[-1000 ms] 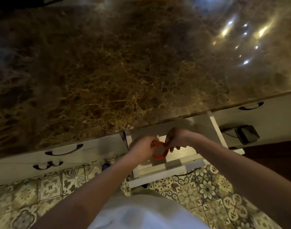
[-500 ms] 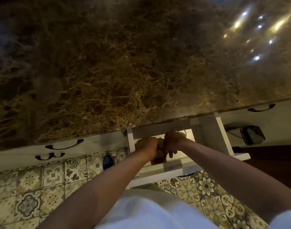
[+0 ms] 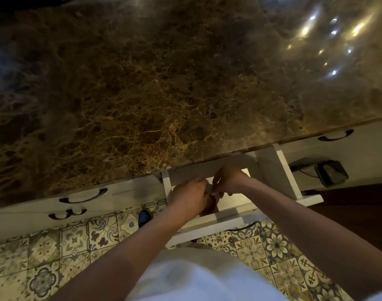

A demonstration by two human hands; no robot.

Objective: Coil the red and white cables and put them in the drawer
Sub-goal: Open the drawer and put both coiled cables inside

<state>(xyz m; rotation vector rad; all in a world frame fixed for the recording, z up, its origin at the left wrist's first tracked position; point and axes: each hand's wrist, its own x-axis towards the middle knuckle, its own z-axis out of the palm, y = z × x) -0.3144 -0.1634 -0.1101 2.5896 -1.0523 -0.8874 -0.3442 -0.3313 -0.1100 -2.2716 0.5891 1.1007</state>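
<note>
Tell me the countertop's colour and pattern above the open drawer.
Dark brown marble with golden veining, glossy with light reflections: the countertop, seen clearest in the head view.

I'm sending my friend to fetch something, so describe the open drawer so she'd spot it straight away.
Find the brown marble countertop. Below its front edge runs a row of white drawer fronts with dark handles. The open drawer is the only one pulled out, over the patterned floor tiles.

two hands (image 3: pixel 189 197), one open drawer (image 3: pixel 272 168)
</note>
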